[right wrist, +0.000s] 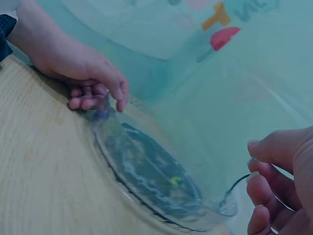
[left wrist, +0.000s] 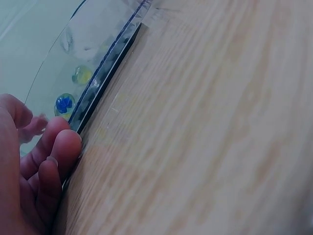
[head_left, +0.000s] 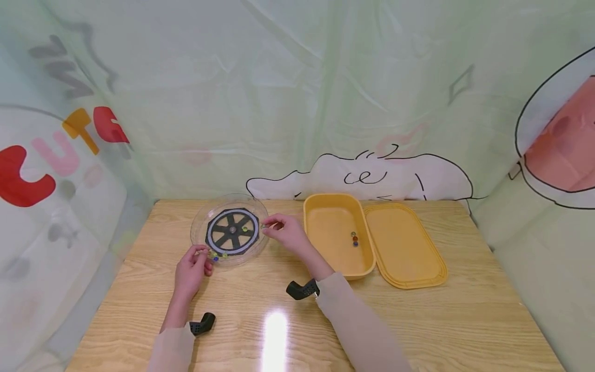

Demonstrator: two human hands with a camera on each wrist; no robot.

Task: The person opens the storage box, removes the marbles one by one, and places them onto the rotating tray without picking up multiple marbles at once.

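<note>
A clear round dish (head_left: 199,222) with a black and grey wheel-shaped pattern (head_left: 232,231) stands at the back left of the table. My left hand (head_left: 191,266) grips its front-left rim. Just beside those fingers, a blue marble (left wrist: 65,104) and a yellow-green marble (left wrist: 82,75) lie inside the dish. Another yellowish marble (head_left: 245,229) rests on the wheel pattern. Over the dish's right rim, my right hand (head_left: 285,232) has thumb and forefinger together, with a small glassy marble (head_left: 263,227) at their tips. The right wrist view mostly hides that marble.
Right of the dish stands a yellow-orange box (head_left: 330,253) holding several marbles (head_left: 355,239) in a short row. Its flat lid (head_left: 409,248) lies against the box's right side. A printed cloth (head_left: 279,103) hangs behind the wooden table (head_left: 441,325).
</note>
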